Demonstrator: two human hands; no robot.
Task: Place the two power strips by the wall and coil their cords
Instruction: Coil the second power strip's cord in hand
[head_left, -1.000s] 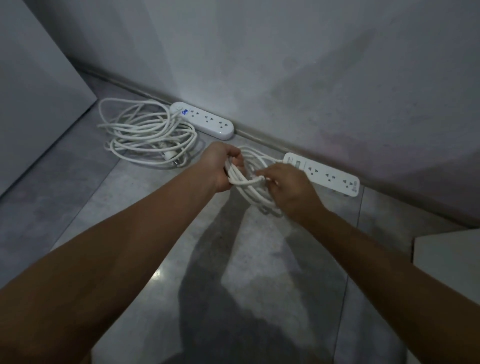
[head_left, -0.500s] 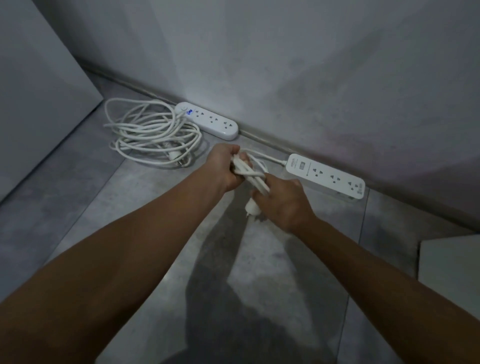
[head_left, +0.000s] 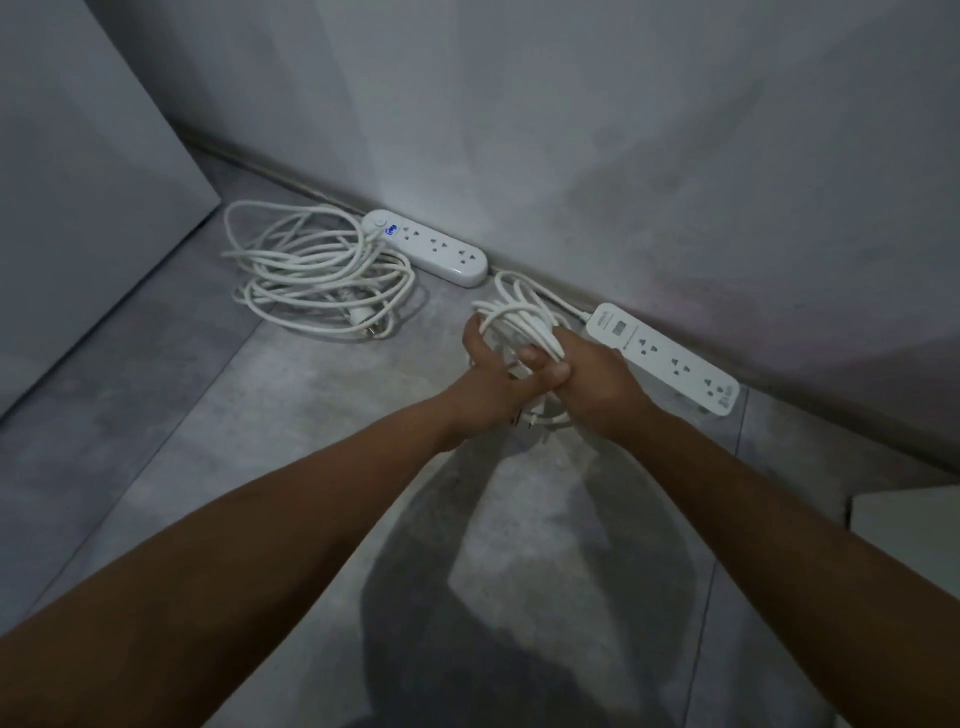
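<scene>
A: Hands?
B: Both on the white cord coil (head_left: 519, 317), held just above the floor (head_left: 291, 441). L hand (head_left: 488, 374) is curled round the loops, R hand (head_left: 597, 384) grips the other side, thumbs close together.
A: Strips?
B: Right power strip (head_left: 670, 358) lies flat vs the wall (head_left: 623, 156), its cord running into the held coil. Left power strip (head_left: 431, 248) also at the wall, blue light on, w/ its loose cord pile (head_left: 317, 280) beside it

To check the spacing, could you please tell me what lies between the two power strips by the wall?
Head view: only the right power strip's cord crosses that gap, leading toward the hands.
</scene>
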